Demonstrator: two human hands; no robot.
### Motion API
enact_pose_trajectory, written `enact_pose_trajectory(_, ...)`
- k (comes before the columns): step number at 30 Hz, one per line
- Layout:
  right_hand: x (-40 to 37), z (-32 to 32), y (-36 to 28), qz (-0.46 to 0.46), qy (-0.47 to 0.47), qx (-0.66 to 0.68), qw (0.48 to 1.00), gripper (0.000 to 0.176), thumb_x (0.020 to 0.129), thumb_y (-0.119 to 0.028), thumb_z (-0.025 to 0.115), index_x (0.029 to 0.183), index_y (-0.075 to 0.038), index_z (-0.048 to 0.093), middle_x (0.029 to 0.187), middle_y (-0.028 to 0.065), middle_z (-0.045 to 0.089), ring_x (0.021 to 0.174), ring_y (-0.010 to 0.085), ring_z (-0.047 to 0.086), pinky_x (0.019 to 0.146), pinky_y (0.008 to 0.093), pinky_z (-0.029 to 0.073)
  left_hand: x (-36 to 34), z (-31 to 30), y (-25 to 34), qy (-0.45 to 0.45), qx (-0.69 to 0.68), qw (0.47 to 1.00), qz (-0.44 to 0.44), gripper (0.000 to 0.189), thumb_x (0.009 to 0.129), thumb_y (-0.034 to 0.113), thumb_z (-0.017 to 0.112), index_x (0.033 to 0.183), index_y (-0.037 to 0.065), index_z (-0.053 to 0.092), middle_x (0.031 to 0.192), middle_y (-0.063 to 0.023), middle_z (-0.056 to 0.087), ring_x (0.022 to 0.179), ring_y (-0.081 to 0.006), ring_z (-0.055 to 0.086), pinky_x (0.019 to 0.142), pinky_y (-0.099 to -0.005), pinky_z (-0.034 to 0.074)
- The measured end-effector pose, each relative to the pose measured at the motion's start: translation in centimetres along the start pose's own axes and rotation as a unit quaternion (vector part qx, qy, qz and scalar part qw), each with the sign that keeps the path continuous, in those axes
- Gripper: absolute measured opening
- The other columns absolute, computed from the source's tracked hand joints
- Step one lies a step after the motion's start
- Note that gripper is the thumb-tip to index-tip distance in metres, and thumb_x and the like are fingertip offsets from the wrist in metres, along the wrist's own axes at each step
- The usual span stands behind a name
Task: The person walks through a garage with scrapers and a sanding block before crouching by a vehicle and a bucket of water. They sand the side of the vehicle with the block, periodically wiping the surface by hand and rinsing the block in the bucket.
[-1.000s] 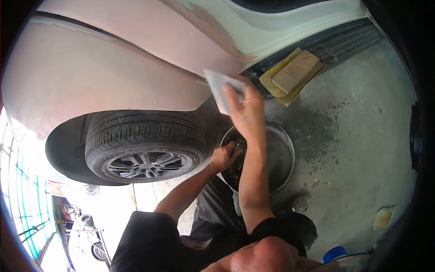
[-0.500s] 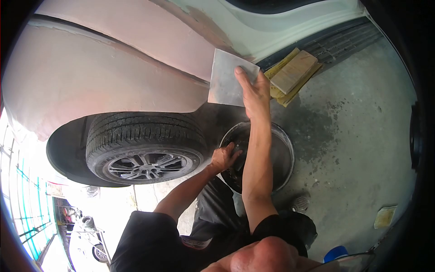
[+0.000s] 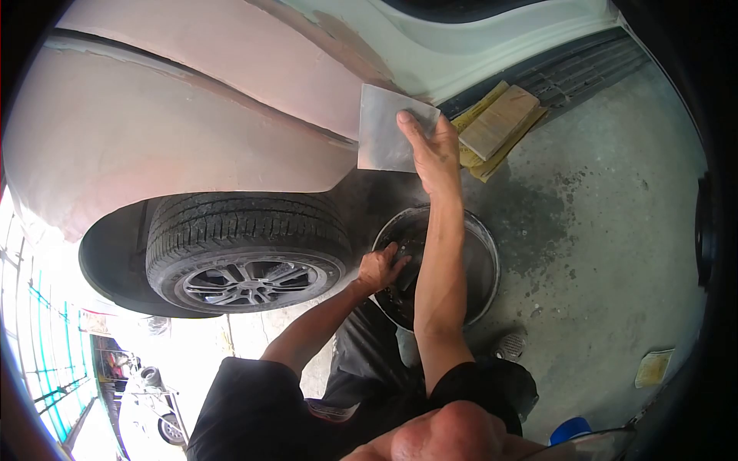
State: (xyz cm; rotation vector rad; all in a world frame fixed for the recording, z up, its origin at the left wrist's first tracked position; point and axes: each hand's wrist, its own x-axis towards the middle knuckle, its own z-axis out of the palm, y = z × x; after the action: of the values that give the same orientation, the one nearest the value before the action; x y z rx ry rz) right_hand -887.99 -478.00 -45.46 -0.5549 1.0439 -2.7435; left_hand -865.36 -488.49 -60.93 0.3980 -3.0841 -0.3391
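Right hand (image 3: 432, 150) fingers grasp grey sheet (image 3: 382, 134), flat on pink panel (image 3: 192, 131) above wheel (image 3: 246, 257). Left hand (image 3: 380, 267) fingers clenched on basin (image 3: 477, 261) rim right of wheel. Likely rubbing step; next stroke needs even pressure.

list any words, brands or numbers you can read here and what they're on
No text here can be read.
Tyre sidewall: any moulded marks are too small and blurred to read.
Light patch on the black shirt: blurred, unreadable.
Grey sheet in the right hand: no print shows.
Yellow sheets on the floor: no print shows.
Metal basin gripped by the left hand: no marks show.
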Motion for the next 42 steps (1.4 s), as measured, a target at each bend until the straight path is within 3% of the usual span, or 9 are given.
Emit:
enact_pose_trajectory(13, -1.3, -1.3, -5.1, 0.051, -0.216, -0.273, 0.936, 0.026, 0.093, -0.024, 0.070, 0.102, 0.000, 0.069, 0.078, 0.0085, 0.068, 0.065, 0.0135, 0.062, 0.057, 0.0320, 0.049, 0.2, -1.3, 0.1, -0.150, 0.037, 0.978, -0.138, 0.054, 0.095, 0.059, 0.052, 0.113, 0.009, 0.059, 0.091, -0.0237, 0.068, 0.084, -0.0408, 0.068, 0.073, -0.0506, 0.053)
enact_pose_trajectory(17, 2.7, -2.9, -8.2, -0.211, -0.198, -0.476, 0.830, 0.036, 0.092, -0.030, 0.063, 0.105, 0.004, 0.063, 0.090, 0.0257, 0.067, 0.084, 0.0390, 0.067, 0.075, 0.0497, 0.052, 0.7, 0.0, -0.2, -0.051, -0.008, 0.990, -0.135, 0.046, 0.095, 0.049, 0.061, 0.106, 0.004, 0.063, 0.079, -0.0228, 0.068, 0.068, -0.0399, 0.067, 0.060, -0.0499, 0.050)
enact_pose_trajectory(21, 1.0, -10.2, -15.8, -0.085, -0.226, -0.661, 0.710, 0.040, 0.089, -0.024, 0.056, 0.119, 0.004, 0.060, 0.100, 0.0260, 0.068, 0.098, 0.0412, 0.066, 0.087, 0.0500, 0.052, -0.4, 1.0, -2.2, 0.059, -0.084, 0.994, 0.027, 0.047, 0.094, 0.046, 0.063, 0.099, 0.000, 0.059, 0.078, -0.0257, 0.067, 0.070, -0.0469, 0.064, 0.060, -0.0524, 0.046)
enact_pose_trajectory(27, -23.3, -36.2, -21.1, 0.103, 0.290, -0.575, 0.758, 0.040, 0.092, -0.031, 0.064, 0.116, 0.001, 0.066, 0.114, 0.0182, 0.069, 0.096, 0.0314, 0.067, 0.085, 0.0437, 0.053, -0.6, -0.4, -0.7, 0.095, -0.109, 0.988, 0.049, 0.050, 0.095, 0.047, 0.062, 0.097, -0.003, 0.060, 0.079, -0.0260, 0.067, 0.071, -0.0467, 0.065, 0.062, -0.0518, 0.048)
enact_pose_trajectory(28, -28.7, -36.4, -20.7, 0.097, 0.446, -0.635, 0.622, 0.041, 0.090, -0.031, 0.065, 0.114, 0.003, 0.067, 0.109, 0.0181, 0.070, 0.094, 0.0301, 0.066, 0.084, 0.0435, 0.053, -0.7, -0.5, -1.0, 0.089, -0.104, 0.990, 0.036, 0.051, 0.095, 0.048, 0.062, 0.097, -0.003, 0.061, 0.079, -0.0255, 0.067, 0.071, -0.0460, 0.066, 0.063, -0.0515, 0.049)
enact_pose_trajectory(31, -46.2, -47.6, -20.7, 0.373, 0.476, -0.596, 0.529, 0.044, 0.088, -0.025, 0.061, 0.125, -0.001, 0.060, 0.122, 0.0221, 0.065, 0.109, 0.0343, 0.063, 0.094, 0.0448, 0.050, -1.1, -0.5, -0.5, 0.140, -0.133, 0.979, 0.062, 0.052, 0.095, 0.049, 0.061, 0.104, -0.002, 0.063, 0.076, -0.0228, 0.068, 0.067, -0.0394, 0.067, 0.062, -0.0483, 0.052)
enact_pose_trajectory(35, -55.0, -51.2, -25.3, 0.145, 0.575, -0.231, 0.771, 0.043, 0.097, -0.027, 0.058, 0.131, 0.000, 0.056, 0.124, 0.0171, 0.064, 0.109, 0.0298, 0.064, 0.089, 0.0436, 0.056, -1.4, 0.1, -2.7, 0.057, -0.067, 0.996, -0.015, 0.044, 0.095, 0.047, 0.061, 0.111, 0.006, 0.062, 0.077, -0.0198, 0.068, 0.062, -0.0363, 0.066, 0.054, -0.0460, 0.051)
enact_pose_trajectory(40, -50.0, -50.6, -26.8, 0.204, 0.718, -0.099, 0.658, 0.088, 0.095, -0.048, 0.061, 0.157, -0.007, 0.014, 0.157, 0.0234, 0.026, 0.145, 0.0370, 0.029, 0.104, 0.0638, 0.041, -1.5, -1.6, -1.9, 0.104, -0.181, 0.978, -0.027, 0.039, 0.093, 0.044, 0.063, 0.100, 0.006, 0.055, 0.080, -0.0233, 0.066, 0.078, -0.0459, 0.065, 0.068, -0.0530, 0.051)
enact_pose_trajectory(42, -48.2, -51.2, -23.7, 0.259, 0.605, -0.190, 0.728, 0.082, 0.095, -0.049, 0.060, 0.154, -0.006, 0.023, 0.150, 0.0217, 0.038, 0.139, 0.0363, 0.040, 0.100, 0.0625, 0.043, -1.7, -1.8, -1.9, 0.103, -0.195, 0.975, -0.019, 0.038, 0.093, 0.042, 0.064, 0.097, 0.006, 0.053, 0.079, -0.0231, 0.066, 0.078, -0.0455, 0.064, 0.067, -0.0527, 0.051)
